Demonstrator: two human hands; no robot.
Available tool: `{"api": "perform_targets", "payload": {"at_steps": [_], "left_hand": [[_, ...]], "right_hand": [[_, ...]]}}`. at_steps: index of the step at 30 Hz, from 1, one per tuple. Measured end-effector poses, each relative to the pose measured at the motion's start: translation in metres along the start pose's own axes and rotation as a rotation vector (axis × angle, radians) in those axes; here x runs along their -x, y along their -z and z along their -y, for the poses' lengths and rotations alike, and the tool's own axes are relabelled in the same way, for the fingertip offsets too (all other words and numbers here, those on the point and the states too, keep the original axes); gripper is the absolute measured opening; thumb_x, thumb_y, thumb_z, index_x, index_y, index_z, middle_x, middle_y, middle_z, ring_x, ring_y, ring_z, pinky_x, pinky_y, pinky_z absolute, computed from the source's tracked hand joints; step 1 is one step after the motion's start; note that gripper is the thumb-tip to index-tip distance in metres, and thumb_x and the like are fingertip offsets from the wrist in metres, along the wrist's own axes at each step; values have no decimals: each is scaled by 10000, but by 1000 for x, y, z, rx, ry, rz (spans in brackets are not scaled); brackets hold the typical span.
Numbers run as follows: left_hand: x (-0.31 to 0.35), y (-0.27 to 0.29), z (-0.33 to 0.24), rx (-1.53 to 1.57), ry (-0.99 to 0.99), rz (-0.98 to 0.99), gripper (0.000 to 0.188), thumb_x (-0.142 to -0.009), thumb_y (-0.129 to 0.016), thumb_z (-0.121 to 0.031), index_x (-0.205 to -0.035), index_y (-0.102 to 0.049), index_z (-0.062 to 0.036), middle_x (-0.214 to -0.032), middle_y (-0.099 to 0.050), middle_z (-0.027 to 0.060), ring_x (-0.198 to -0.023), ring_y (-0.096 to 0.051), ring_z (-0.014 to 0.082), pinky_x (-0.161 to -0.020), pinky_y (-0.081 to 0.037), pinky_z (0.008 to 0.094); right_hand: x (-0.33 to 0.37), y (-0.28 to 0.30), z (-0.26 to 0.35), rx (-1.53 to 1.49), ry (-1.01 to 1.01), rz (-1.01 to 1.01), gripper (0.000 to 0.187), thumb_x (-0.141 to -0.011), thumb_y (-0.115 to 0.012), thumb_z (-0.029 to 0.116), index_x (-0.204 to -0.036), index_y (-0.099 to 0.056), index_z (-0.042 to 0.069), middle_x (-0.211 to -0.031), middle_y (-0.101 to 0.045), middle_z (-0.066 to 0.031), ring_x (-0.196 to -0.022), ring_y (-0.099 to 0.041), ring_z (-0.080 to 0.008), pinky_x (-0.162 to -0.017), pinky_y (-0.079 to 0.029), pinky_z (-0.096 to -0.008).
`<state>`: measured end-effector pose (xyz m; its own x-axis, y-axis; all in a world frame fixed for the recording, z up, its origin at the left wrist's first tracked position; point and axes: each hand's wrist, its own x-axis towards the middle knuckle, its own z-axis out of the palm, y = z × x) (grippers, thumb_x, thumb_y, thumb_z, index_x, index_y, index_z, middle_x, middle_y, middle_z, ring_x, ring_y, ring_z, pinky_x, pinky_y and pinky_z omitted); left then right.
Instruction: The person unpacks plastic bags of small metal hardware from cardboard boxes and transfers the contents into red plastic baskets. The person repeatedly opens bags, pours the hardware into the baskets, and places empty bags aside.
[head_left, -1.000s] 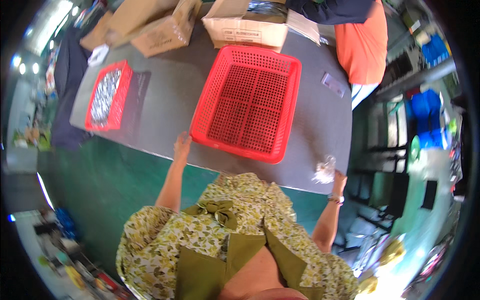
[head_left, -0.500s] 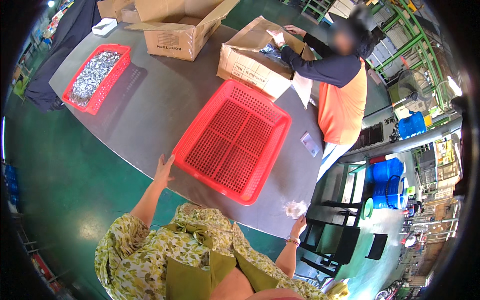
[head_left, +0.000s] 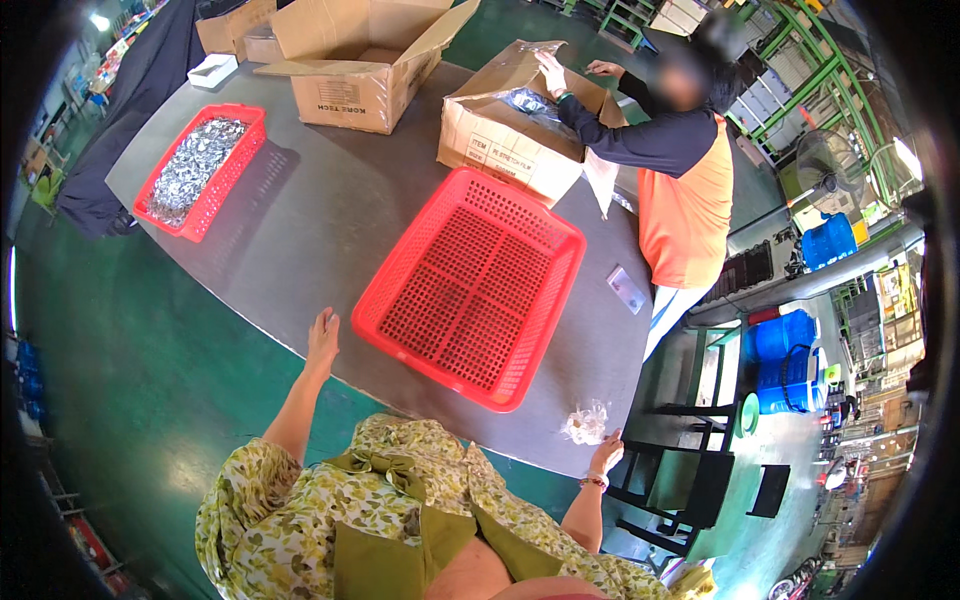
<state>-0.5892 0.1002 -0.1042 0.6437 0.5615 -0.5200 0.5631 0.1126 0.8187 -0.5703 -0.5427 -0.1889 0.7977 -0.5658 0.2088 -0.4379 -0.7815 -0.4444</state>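
Observation:
An empty red plastic basket (head_left: 448,375) with a perforated bottom lies on the grey table in front of me. My left hand (head_left: 321,345) is open beside its near left corner, over the table's edge, and a small gap parts it from the rim. On the table's near right corner rests a crumpled bit of clear plastic (head_left: 586,424). Just right of it, at the table edge, my right hand (head_left: 607,456) has its fingers extended and seems to hold nothing.
A smaller red basket (head_left: 203,225) full of shiny metallic pieces stands far left. Open cardboard boxes (head_left: 345,105) stand at the back. Across the table a co-worker (head_left: 682,225) reaches into another carton (head_left: 510,160). A flat packet (head_left: 627,289) lies right of the basket.
My left hand has come away from the large basket's rim. My right hand has drawn slightly off the crumpled plastic, which now lies on the table. The co-worker's hands shifted slightly at the carton.

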Motion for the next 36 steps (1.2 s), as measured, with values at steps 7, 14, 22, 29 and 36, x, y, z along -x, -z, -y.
{"api": "perform_targets", "payload": {"at_steps": [7, 14, 22, 29, 36], "left_hand": [[4, 23, 29, 31, -30, -63, 567, -952, -470, -458, -1429, -378, -166, -1449, -307, 130, -1295, -380, 330, -951, -429, 524], [7, 5, -2, 1, -52, -75, 567, -959, -466, -451, -1438, -365, -165, -1485, -313, 80, -1339, -346, 289, -983, -407, 520], [-17, -38, -46, -416, -256, -128, 773, -869, -579, -545, -1431, -360, -61, -1379, -398, 247, -1297, -350, 392, -1058, -319, 498], [-74, -38, -42, -391, -229, 132, 863, -753, -767, -444, -1417, -390, -43, -1354, -455, 233, -1219, -478, 317, -1009, -408, 415], [-89, -56, -32, -45, -304, 447, 704, -780, -666, 22, -1425, -392, -43, -1203, -623, 86, -1070, -589, 173, -963, -459, 328]], "right_hand": [[0, 12, 17, -183, -17, 52, 206, -772, -669, 98, -847, -505, -2, -725, -582, -180, -656, -595, -334, -648, -478, -419], [-5, 0, -6, -471, -119, 43, 154, -867, -522, 36, -987, -426, 43, -771, -559, -164, -675, -601, -292, -633, -481, -433], [-2, 22, -1, 18, -125, -263, 430, -921, -425, 35, -1343, -364, -23, -1074, -535, -234, -995, -514, -351, -879, -394, -473], [4, 89, 121, -258, 289, 2, 381, -912, -558, 128, -1275, -519, 17, -1337, -502, -171, -1096, -526, -324, -918, -419, -438], [74, -58, 194, -844, -83, 654, 559, -862, -678, 216, -1327, -483, -26, -1189, -591, -163, -1066, -565, -220, -880, -466, -351]]}}
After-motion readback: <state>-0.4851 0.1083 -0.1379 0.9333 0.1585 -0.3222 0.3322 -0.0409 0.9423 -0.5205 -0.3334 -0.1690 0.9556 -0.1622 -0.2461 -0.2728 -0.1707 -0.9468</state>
